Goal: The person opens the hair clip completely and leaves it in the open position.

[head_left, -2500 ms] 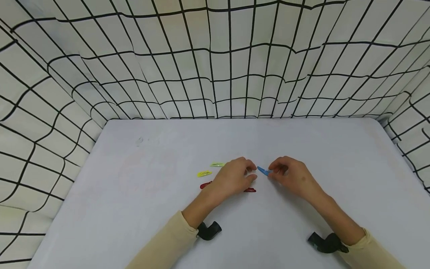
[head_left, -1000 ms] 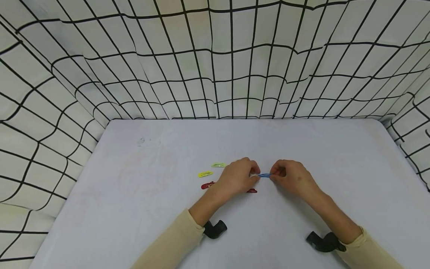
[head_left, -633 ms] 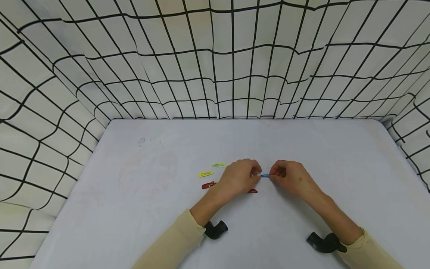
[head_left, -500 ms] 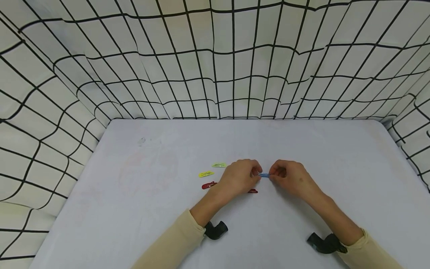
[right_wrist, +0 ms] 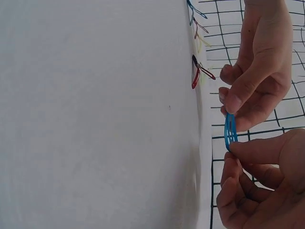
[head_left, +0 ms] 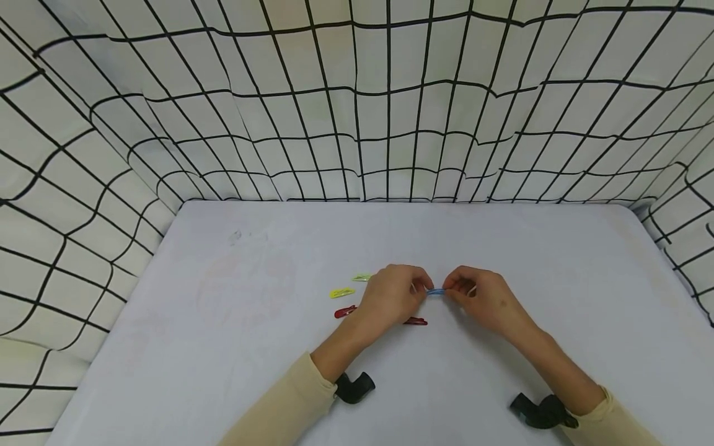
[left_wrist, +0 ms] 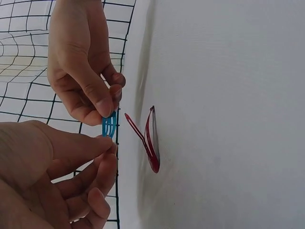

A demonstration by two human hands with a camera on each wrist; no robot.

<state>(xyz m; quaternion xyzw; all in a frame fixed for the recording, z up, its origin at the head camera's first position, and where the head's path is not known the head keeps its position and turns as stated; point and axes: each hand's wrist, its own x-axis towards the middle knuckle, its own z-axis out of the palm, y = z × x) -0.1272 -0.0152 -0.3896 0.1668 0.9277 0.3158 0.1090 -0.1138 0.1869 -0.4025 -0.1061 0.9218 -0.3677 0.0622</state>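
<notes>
Both hands meet over the table at a blue snap hair clip (head_left: 436, 292). My left hand (head_left: 393, 291) pinches one end between thumb and fingertips, and my right hand (head_left: 485, 297) pinches the other. Only the slotted middle of this blue clip (left_wrist: 109, 126) shows between the fingertips in the left wrist view. Just below the left hand lies a red hair clip (head_left: 416, 321); the left wrist view shows this red clip (left_wrist: 150, 143) with its two parts spread apart. A second red clip (head_left: 344, 311) is partly covered by the left forearm.
Left of the hands lie a yellow clip (head_left: 342, 292) and a yellow-green clip (head_left: 361, 277), partly behind the left hand. Another blue clip (right_wrist: 191, 7) shows at the top of the right wrist view. A black grid netting (head_left: 385, 111) over white surrounds the white table (head_left: 234, 347).
At first the right hand alone held the blue clip, slanted. The left hand then took its other end and the clip came level. Over the last half second the hands barely moved.
</notes>
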